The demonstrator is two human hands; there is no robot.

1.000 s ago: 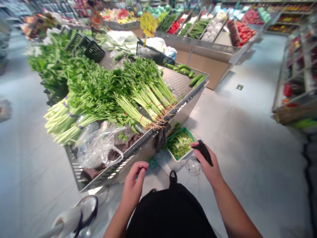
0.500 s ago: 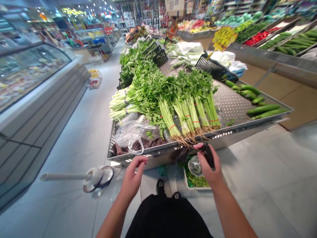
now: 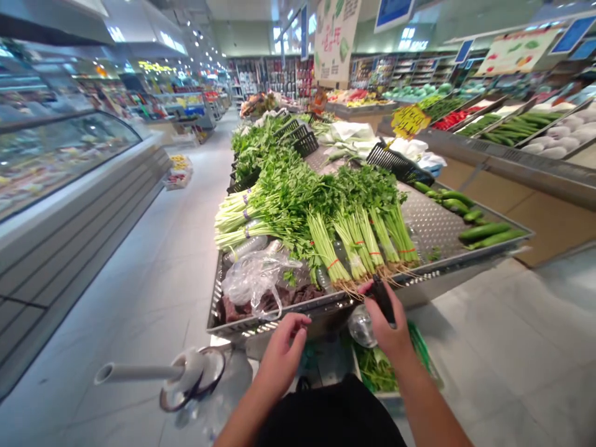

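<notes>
Now the right grip [image 3: 390, 327] is shut tight on a small black thing [image 3: 382, 300] near the celery [image 3: 328, 243] on the desk [image 3: 465, 259], while the left grip [image 3: 282, 355] stays half open, holding nothing.

The right hand [image 3: 390, 329] grips a black handle [image 3: 382, 300] at the near rim of the steel bench [image 3: 279, 315], beside a clear plastic dome [image 3: 361, 326]. The left hand [image 3: 282, 354] is open below the rim, near a crumpled plastic bag [image 3: 254, 282]. Bunches of celery [image 3: 358, 239] lie on the bench, roots toward the hands.
</notes>
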